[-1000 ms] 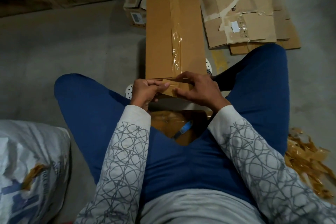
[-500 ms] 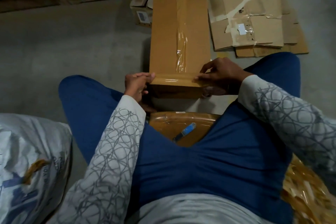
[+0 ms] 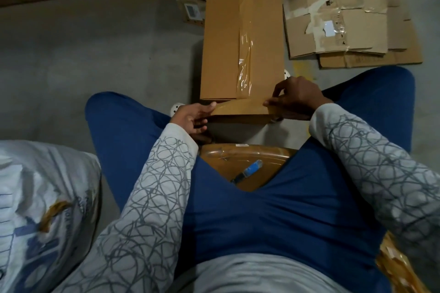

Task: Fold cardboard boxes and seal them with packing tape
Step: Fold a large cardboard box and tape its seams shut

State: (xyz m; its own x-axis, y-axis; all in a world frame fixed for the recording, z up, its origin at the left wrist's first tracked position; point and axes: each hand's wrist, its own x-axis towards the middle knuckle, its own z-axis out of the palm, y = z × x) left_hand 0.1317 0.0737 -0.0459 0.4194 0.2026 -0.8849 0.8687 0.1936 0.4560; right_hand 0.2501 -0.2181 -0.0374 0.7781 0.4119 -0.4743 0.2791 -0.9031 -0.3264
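On the grey concrete floor (image 3: 95,54) just ahead of us lies a long brown cardboard box (image 3: 223,38). Our left hand (image 3: 192,118) and right hand (image 3: 295,97) each pinch one end of a brown packing-tape strip (image 3: 240,106) stretched across its near edge.

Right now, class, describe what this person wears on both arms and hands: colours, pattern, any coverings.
The left sleeve and right sleeve are long and light grey, printed all over with darker grey scribbled loops, and reach the wrists. The left hand and right hand are bare: no gloves.
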